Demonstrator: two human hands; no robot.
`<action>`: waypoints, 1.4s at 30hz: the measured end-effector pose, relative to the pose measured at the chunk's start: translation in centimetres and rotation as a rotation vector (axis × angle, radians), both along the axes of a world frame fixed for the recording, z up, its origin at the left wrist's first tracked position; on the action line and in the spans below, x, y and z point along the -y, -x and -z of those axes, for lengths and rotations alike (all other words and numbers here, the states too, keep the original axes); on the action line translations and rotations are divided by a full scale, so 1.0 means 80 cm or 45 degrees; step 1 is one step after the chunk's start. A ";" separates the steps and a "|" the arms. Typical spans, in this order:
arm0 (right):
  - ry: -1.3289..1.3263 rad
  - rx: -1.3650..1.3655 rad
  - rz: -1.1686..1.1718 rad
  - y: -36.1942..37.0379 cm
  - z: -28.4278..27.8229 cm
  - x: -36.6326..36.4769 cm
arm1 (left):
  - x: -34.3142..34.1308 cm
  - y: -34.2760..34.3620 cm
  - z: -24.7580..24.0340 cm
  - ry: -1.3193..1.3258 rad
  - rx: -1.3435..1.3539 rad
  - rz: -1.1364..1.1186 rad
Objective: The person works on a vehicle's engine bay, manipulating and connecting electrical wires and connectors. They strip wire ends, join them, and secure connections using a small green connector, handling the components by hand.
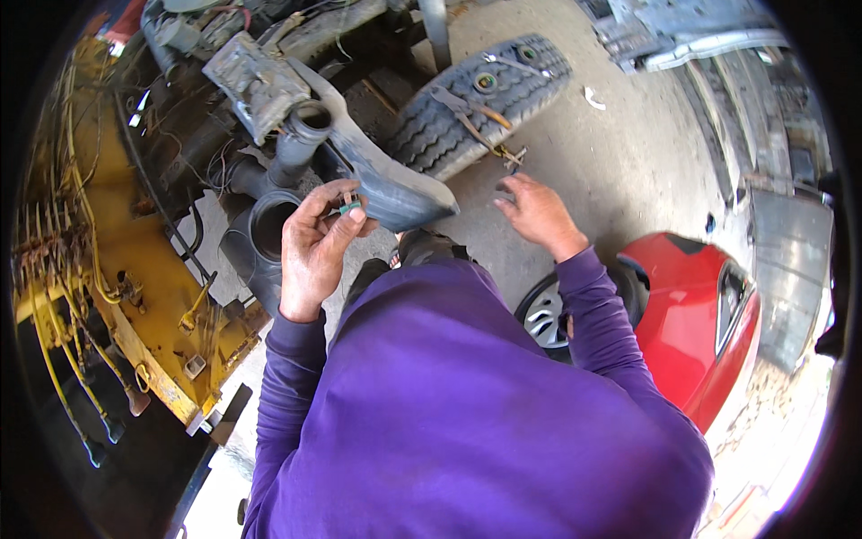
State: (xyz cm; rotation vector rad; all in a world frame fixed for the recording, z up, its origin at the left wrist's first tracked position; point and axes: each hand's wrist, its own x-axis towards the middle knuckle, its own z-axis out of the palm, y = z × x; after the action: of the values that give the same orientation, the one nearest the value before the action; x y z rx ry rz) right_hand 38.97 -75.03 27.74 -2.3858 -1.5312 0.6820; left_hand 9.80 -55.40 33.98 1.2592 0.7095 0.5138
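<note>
My left hand (314, 247) is closed, pinching a small green piece with coppery metal prongs (349, 207) between thumb and fingers. It is held up in front of a grey curved plastic panel (382, 175). To the right, my right hand (539, 216) hangs in the air with fingers bent and thumb apart, and nothing shows in it. Just beyond its fingertips, a small cluster of metal bits (512, 159) sits by a worn tire (431, 135). Pliers with orange handles (469, 110) lie on that tire, as do a wrench (507, 62) and a round yellowish ring (485, 83).
Dark pipes (269, 220) and greasy vehicle parts (256, 85) crowd the left front. Farther left stands a yellow machine frame (144, 260) with a row of levers and hoses. A red car's front (687, 305) is close at my right. Metal panels (790, 260) lean beyond it.
</note>
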 end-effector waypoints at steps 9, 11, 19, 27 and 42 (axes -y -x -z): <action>0.375 -0.050 0.169 0.025 -0.026 0.164 | 0.054 -0.001 0.016 -0.043 0.053 0.038; 0.442 -0.051 0.174 0.024 -0.039 0.173 | 0.080 0.001 0.012 -0.004 0.114 -0.042; 0.194 -0.023 0.102 -0.015 -0.037 0.160 | 0.121 -0.011 0.000 0.035 0.131 -0.016; -0.005 -0.072 -0.117 -0.093 -0.035 0.117 | 0.136 -0.070 -0.017 -0.079 0.193 -0.297; 0.129 -0.044 -0.370 -0.184 -0.008 0.073 | 0.195 -0.125 -0.034 -0.096 0.052 -0.588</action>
State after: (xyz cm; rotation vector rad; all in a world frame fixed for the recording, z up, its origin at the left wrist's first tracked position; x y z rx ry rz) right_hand 53.73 -80.86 28.39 -2.2271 -1.8916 0.8743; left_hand 19.80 -70.97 36.69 1.1505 0.9596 0.9477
